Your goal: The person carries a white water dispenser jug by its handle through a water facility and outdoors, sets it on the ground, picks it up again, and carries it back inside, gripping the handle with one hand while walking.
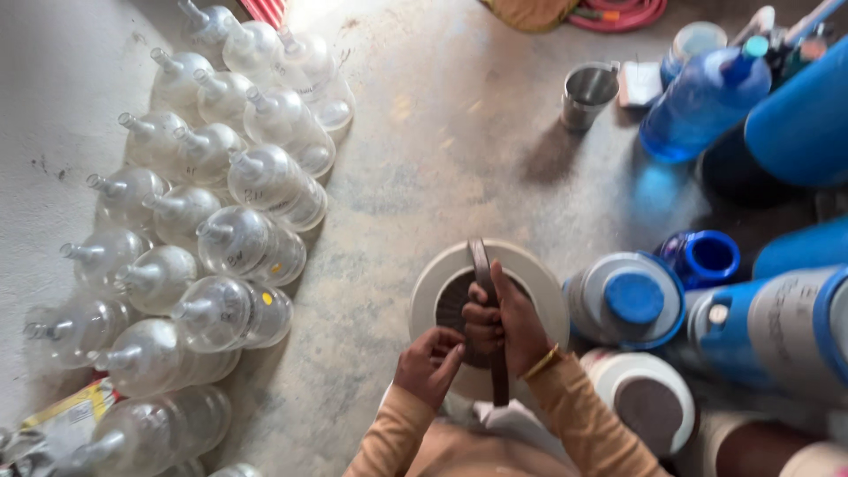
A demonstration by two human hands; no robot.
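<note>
Observed from the head camera, looking down at a bare grey concrete floor.

The right hand is closed around a dark, narrow strap-like band; its fingers are curled tight on the band, which runs from the 12 o'clock edge of a round white plastic lid with a dark ribbed centre down toward the person's lap. The left hand sits just beside the right, at its 8 o'clock, fingers bent inward and touching the lid's 6 o'clock edge; whether they pinch anything cannot be told. Both wrists wear tan sleeves; a gold bangle circles the right wrist.

At 3 o'clock of the lid stands a grey canister with a blue cap, near it several blue water jugs. At 1 o'clock, well apart, stands a steel cup. At 9 o'clock, rows of clear round glass flasks with narrow necks lie tilted on the floor.
</note>
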